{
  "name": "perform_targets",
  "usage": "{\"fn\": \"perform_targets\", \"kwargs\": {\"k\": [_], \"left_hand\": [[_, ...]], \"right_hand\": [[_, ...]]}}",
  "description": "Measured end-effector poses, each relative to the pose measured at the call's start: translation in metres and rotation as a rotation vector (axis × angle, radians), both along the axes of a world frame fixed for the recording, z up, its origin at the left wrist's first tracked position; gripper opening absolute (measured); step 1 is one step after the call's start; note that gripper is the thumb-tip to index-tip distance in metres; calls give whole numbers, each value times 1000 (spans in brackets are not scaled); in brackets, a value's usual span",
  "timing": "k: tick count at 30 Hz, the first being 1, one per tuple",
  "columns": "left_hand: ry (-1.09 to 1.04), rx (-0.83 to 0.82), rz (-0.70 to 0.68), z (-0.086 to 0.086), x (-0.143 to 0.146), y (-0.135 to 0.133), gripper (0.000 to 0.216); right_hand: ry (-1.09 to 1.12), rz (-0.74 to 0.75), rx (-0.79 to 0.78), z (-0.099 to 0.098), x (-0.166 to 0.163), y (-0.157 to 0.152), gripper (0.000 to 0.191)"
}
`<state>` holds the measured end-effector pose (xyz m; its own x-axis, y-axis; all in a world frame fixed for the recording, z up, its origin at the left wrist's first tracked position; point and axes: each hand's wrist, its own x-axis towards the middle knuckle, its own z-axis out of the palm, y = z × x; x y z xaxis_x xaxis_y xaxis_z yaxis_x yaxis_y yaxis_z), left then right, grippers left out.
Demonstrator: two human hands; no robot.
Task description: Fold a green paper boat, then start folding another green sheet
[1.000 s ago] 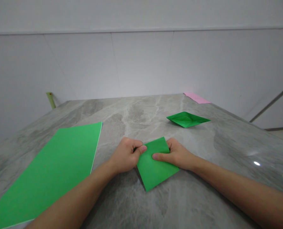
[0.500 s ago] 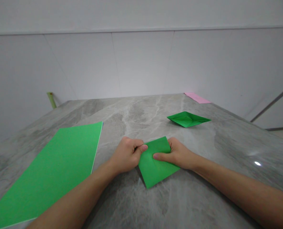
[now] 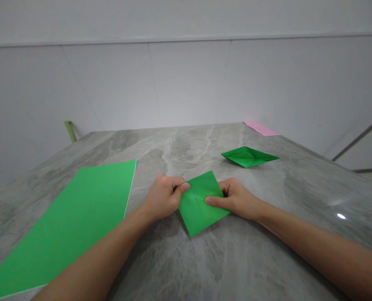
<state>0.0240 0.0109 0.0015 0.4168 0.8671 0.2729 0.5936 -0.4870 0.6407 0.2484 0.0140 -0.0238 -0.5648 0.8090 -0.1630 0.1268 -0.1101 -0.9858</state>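
Observation:
Between my two hands is a small square of folded green paper (image 3: pixel 201 215), tilted a little above the table, with faint creases near its middle. My left hand (image 3: pixel 164 196) pinches its upper left edge between thumb and curled fingers. On the opposite side, my right hand (image 3: pixel 240 198) grips the right edge, thumb lying flat on top and the other fingers behind the paper, partly hidden. Just beyond my right hand rests a folded green paper boat (image 3: pixel 248 158), pointed at both ends.
A stack of large green paper sheets (image 3: pixel 79 217) lies at the left, partly under my left forearm. Pink paper (image 3: pixel 261 128) sits at the far right corner of the grey marbled table (image 3: pixel 186 146). A light green object (image 3: pixel 70 131) stands by the white wall at the far left.
Both hands have raised the folded green paper slightly, away from me. My right thumb has slid toward the right edge, and the paper's upper right corner looks flatter.

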Motion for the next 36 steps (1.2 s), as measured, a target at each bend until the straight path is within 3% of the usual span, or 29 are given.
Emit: {"fn": "perform_targets", "kwargs": {"k": [8, 19, 21, 24, 27, 31, 36], "left_hand": [[-27, 10, 66, 1, -10, 7, 40], [-149, -43, 145, 1, -22, 16, 42], [-250, -75, 181, 0, -22, 17, 43], [-618, -175, 247, -1, -17, 18, 42], [-986, -424, 153, 0, -7, 15, 42], [-1080, -617, 44, -1, 9, 7, 45], [-1120, -598, 124, -7, 18, 3, 30]], "right_hand": [[-91, -22, 148, 6, 6, 7, 44], [-78, -132, 215, 10, 18, 16, 38], [-66, -155, 230, 9, 18, 16, 38], [-10, -265, 276, 11, 15, 14, 39], [63, -420, 326, 13, 9, 10, 39], [69, -472, 293, 14, -1, 4, 38], [-10, -361, 206, 11, -7, -1, 34]]}}
